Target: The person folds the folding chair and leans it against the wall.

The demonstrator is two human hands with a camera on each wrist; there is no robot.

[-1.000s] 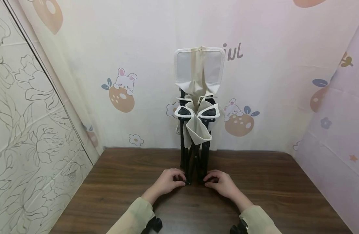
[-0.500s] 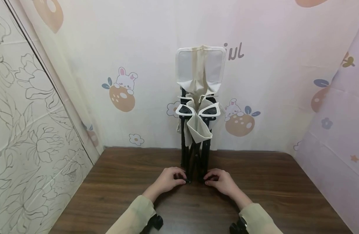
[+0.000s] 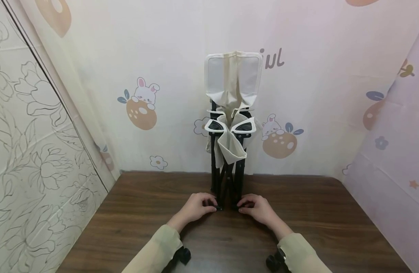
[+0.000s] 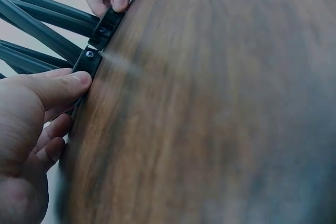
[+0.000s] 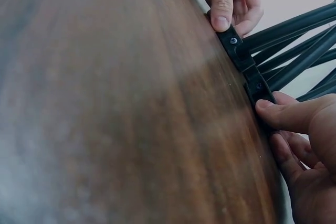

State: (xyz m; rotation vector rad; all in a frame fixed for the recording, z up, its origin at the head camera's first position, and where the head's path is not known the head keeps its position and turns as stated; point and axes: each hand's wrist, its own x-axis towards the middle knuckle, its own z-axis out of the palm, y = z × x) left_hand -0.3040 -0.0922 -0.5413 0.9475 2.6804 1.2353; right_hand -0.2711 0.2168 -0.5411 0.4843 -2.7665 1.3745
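A folded folding chair stands upright at the back of the table, with cream fabric and white-edged panels over black tube legs. My left hand pinches the black foot of its left front leg, thumb on the near face. On the other side, my right hand pinches the right foot in the same way. Both feet lie close together in the wrist views, each with a small screw showing. The far fingers of each hand are partly hidden behind the feet.
The dark wooden table carries the chair and ends just behind it. A printed curtain hangs right behind the table. More patterned cloth hangs at the left. Black wrist straps sit at both sleeves.
Both hands and the chair's front feet have shifted slightly farther back toward the curtain. The grip looks the same, and the head view has tilted a little.
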